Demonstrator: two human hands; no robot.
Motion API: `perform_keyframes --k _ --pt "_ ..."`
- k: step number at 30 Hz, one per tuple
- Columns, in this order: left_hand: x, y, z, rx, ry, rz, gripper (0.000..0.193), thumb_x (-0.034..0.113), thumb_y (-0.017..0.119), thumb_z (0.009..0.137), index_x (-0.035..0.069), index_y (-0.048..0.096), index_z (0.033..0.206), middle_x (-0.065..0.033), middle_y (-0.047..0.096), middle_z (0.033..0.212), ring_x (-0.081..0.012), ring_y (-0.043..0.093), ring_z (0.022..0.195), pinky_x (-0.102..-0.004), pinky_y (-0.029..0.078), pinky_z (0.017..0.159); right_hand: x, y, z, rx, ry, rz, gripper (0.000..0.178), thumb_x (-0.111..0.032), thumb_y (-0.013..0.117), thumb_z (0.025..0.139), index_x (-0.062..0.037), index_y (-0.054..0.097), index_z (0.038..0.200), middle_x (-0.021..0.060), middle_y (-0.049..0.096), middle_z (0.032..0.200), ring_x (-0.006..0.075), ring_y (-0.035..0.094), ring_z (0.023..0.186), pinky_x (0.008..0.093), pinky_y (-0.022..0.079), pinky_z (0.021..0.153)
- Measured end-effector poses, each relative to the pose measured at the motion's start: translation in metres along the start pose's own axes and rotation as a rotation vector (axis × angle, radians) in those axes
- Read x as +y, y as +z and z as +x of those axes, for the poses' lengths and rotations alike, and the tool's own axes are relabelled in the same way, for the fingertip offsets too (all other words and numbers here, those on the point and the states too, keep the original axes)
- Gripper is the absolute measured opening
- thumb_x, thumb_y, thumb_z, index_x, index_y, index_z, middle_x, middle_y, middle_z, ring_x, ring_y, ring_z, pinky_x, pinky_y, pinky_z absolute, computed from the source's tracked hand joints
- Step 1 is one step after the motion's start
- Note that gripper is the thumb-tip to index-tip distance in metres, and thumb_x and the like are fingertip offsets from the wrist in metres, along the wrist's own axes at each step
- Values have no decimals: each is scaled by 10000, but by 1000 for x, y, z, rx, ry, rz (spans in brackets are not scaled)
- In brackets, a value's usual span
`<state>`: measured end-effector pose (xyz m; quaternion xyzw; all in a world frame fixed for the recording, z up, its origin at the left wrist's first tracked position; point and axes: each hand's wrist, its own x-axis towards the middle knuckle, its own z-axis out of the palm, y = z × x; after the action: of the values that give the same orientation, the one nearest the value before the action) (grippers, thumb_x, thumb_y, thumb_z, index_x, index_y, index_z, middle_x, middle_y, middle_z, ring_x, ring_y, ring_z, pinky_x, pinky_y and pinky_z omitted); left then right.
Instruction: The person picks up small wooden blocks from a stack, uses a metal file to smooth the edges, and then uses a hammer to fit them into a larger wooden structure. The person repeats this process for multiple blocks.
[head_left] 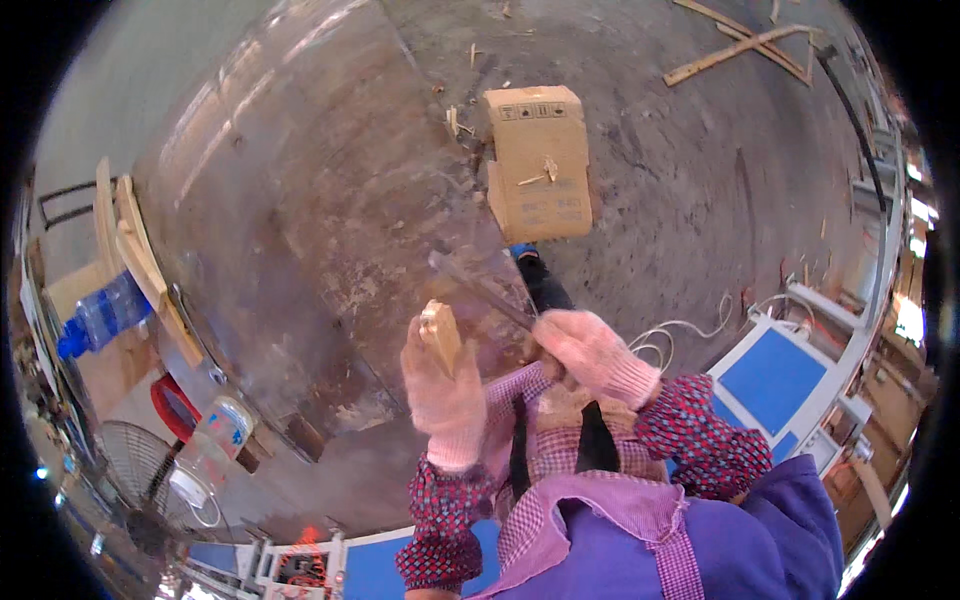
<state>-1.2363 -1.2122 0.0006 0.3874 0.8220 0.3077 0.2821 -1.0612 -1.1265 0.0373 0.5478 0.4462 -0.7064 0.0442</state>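
Observation:
My left hand (pixel 446 405), in a pink knitted glove, is closed around a short pale piece of wood (pixel 441 332). The wood stands up past the fingers, with its lighter end at the top. Beside it, my right hand (pixel 597 357), also in a pink glove, grips a long, narrow dark tool (pixel 485 292). The tool slants up and left from the fist, and its far end reaches above the wood without visibly touching it. Motion blur leaves the tool's kind unclear. My right fingers partly hide its near end.
Ahead, a cardboard sheet (pixel 540 190) lies on the stained floor with wood scraps on it. Wooden strips (pixel 740 52) lie at the far right, and planks (pixel 150 265) on the left near a blue bottle (pixel 108 314), a clear jug (pixel 222 430) and a fan (pixel 135 460). Blue-topped equipment (pixel 775 377) stands right.

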Motion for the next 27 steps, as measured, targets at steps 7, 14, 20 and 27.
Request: perform_keyframes --k 7,14,20,27 --pt "-3 -13 7 -214 246 577 692 308 663 801 109 368 1394 -157 418 1390 -336 370 1311 -492 328 1070 -5 -20 -20 -24 138 101 300 -281 459 968 -27 608 1030 17 579 751 102 553 668 266 475 597" --pt "-26 2 -1 -52 352 506 847 235 768 662 115 382 1406 -111 471 1359 -372 387 1289 -547 258 1101 13 -39 -17 32 122 -298 338 -259 500 931 -87 594 1207 107 615 717 252 621 640 354 490 598" --pt "-19 -3 1 -99 307 415 819 179 792 610 80 453 1349 -100 537 1268 -331 474 1192 -542 284 1094 1 -59 -4 117 -216 -874 201 -196 531 872 -79 651 982 132 646 758 317 638 689 390 510 610" --pt "-23 -7 7 -66 334 411 743 166 806 613 68 505 1286 -73 593 1140 -274 538 1061 -556 348 1031 -20 -92 18 32 -365 -1341 195 -294 587 837 -167 611 983 52 637 702 253 644 616 389 473 490"
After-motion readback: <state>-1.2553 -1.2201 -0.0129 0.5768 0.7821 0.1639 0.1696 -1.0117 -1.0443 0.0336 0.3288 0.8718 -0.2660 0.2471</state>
